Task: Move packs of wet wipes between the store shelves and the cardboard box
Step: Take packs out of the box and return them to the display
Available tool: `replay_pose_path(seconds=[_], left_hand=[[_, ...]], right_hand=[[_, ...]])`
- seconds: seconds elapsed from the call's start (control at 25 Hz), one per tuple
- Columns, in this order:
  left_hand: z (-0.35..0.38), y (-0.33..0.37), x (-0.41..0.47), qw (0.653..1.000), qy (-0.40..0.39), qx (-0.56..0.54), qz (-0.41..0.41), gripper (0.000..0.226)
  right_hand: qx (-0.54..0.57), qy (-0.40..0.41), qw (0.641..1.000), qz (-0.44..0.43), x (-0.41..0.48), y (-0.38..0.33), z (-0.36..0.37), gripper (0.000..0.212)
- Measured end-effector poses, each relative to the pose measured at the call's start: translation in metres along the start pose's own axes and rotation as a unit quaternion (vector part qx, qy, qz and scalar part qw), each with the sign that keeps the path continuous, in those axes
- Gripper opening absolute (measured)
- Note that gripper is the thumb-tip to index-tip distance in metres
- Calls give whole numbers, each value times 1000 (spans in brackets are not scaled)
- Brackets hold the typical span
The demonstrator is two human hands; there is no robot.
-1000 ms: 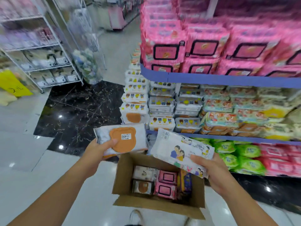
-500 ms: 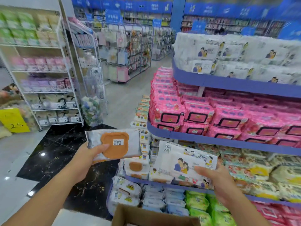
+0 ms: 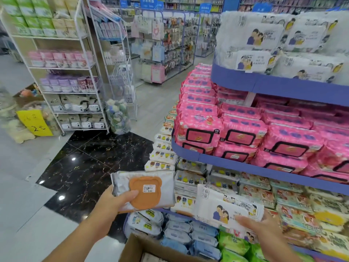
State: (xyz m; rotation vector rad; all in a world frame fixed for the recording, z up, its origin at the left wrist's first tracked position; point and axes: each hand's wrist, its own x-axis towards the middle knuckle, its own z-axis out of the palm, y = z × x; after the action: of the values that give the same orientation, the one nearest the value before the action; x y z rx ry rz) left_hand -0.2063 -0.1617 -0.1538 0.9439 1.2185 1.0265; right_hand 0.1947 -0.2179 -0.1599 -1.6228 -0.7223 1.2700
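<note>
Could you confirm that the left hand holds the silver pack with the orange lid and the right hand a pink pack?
Not quite: the head view shows the right hand holding a white pack, not pink; the left hand does hold the silver pack.

— What's the floor like?
— Glossy pale grey tiles (image 3: pixel 22 195), with a black, gold-veined marble patch (image 3: pixel 90 167) catching bright spots of ceiling light.
— And on the left?
— A tall white wire rack (image 3: pixel 62 72) stands on the grey tiles. A narrower wire rack (image 3: pixel 117 53) is just beside it, and a yellow handwritten price sign (image 3: pixel 35 122) is near its foot.
— Further back?
— Crowded aisles under blue hanging signs (image 3: pixel 148 0).
</note>
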Motion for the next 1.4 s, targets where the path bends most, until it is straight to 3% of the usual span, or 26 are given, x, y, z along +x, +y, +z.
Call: replay_pose_path(seconds=[0.08,0.2,0.28,0.32,0.4,0.48,0.6,0.76,0.88,1.16,1.28,1.4], left_hand=[[-1,-23,7,999,30,-7,-25,79],[-13,-53,13,997,49,-7,-60,75],[-18,-60,20,996,48,-19,-70,78],[-21,-63,26,996,42,-22,-73,81],[-27,-66,33,997,17,-26,-72,80],[-29,-56,38,997,-3,-23,-80,82],[-39,-43,50,996,-32,9,-86,103],[-58,-30,66,994,-60,23,-90,106],[-71,-32,72,992,-69,39,-96,111],[-80,-57,78,991,-56,47,-113,124],[-71,-73,80,989,-52,40,-134,130],[-58,-97,90,988,-47,44,-138,140]], right_hand=[[-10,-1,1000,23,29,21,1,89],[12,-21,997,69,54,41,18,74],[4,-36,995,97,71,54,32,94],[12,-33,995,98,76,56,40,92],[40,-29,995,90,82,59,50,63],[76,-16,991,105,78,53,60,56],[102,13,989,109,78,63,65,86],[111,21,988,103,65,53,63,88],[108,21,989,98,59,61,50,118],[114,22,990,83,46,81,42,105],[87,16,994,65,54,97,40,120],[42,-2,998,38,75,108,45,105]])
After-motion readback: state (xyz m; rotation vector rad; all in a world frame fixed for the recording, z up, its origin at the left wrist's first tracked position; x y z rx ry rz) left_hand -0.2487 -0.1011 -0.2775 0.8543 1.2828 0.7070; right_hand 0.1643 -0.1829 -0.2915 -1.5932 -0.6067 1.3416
